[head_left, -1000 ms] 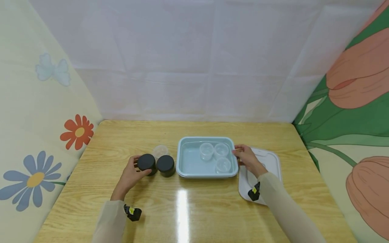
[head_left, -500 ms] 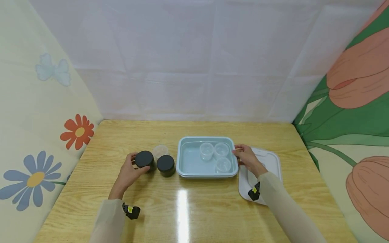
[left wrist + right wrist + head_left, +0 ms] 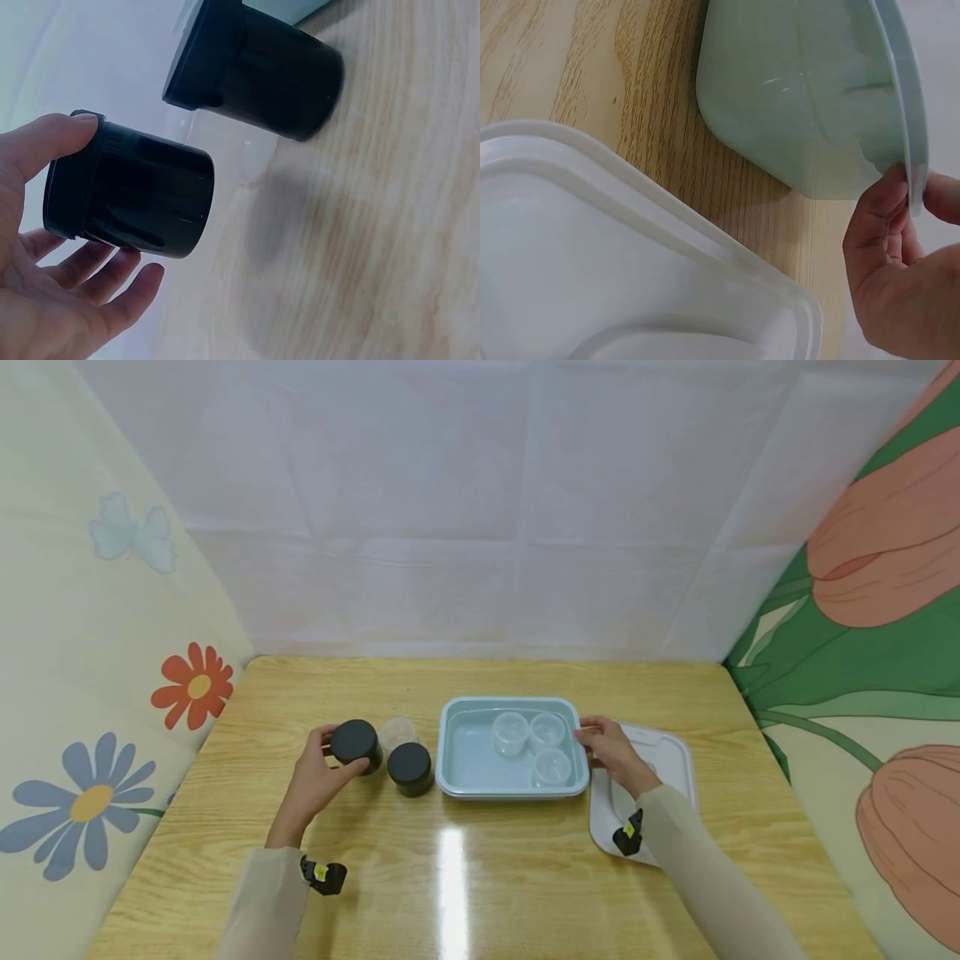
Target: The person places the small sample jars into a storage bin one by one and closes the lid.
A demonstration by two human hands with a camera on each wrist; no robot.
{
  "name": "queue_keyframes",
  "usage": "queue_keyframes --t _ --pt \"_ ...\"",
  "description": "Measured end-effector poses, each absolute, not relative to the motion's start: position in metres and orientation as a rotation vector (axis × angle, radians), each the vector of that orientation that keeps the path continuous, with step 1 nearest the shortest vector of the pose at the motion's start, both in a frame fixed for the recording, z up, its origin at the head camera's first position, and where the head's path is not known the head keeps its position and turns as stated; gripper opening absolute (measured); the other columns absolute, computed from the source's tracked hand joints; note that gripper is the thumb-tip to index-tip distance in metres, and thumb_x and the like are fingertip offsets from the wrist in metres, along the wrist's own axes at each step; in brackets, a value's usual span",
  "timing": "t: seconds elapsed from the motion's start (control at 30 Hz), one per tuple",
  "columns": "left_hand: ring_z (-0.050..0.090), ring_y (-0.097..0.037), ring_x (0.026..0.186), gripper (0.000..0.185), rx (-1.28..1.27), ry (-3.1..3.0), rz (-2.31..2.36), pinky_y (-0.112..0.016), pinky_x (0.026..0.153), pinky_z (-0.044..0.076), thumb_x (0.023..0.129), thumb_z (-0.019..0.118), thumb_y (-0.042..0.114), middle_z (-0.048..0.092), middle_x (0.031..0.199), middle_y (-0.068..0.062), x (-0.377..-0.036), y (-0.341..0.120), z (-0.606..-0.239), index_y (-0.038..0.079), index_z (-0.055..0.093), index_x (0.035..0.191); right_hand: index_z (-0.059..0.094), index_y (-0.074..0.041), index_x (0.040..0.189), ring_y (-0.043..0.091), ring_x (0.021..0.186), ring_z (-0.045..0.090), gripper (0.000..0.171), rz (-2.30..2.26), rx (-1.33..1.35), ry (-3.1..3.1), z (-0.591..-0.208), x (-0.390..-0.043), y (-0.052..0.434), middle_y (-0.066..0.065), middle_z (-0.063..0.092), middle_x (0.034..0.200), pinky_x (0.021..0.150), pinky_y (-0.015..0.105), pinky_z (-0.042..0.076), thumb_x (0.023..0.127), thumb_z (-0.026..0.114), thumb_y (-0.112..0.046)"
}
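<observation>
My left hand (image 3: 318, 782) holds a black lidded jar (image 3: 356, 745) between thumb and fingers; in the left wrist view this jar (image 3: 142, 191) hangs above the table, its shadow lying apart from it. A second black jar (image 3: 410, 768) stands just right of it. Behind the two is a clear plastic cup (image 3: 397, 732). The light blue rectangular container (image 3: 480, 795) holds 3 clear cups (image 3: 511, 732) at its right side. My right hand (image 3: 611, 752) pinches the container's right rim, with thumb and fingers on either side of it in the right wrist view (image 3: 900, 255).
A white lid (image 3: 671, 760) lies flat on the wooden table (image 3: 525, 885), right of the container and partly under my right forearm. A white cloth (image 3: 480, 527) hangs behind the table's back edge. Printed flower cloths flank both sides.
My left hand has moved the held black jar up and slightly left in the head view, away from the second jar. My right hand stays on the container's rim.
</observation>
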State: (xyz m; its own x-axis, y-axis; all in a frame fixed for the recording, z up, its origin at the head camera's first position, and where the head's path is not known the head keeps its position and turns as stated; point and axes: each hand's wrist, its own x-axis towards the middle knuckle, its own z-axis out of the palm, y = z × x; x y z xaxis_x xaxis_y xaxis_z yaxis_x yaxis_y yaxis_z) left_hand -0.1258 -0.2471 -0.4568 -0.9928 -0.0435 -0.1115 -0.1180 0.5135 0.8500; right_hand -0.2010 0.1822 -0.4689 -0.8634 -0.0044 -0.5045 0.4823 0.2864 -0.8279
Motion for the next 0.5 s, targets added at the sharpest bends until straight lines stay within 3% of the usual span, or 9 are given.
queue_keyframes --t 0.5 --pt "0.040 -0.041 0.123 0.080 -0.097 2.773 1.477 -0.054 0.092 0.042 0.087 0.069 0.026 0.038 0.136 -0.028 -0.1306 -0.2498 -0.4461 -0.002 0.022 0.144 0.041 -0.004 0.138 0.014 0.086 0.054 0.043 -1.589 0.440 2.158 -0.4685 -0.2014 0.1805 0.010 0.055 0.115 0.063 0.024 0.047 0.098 0.050 -0.015"
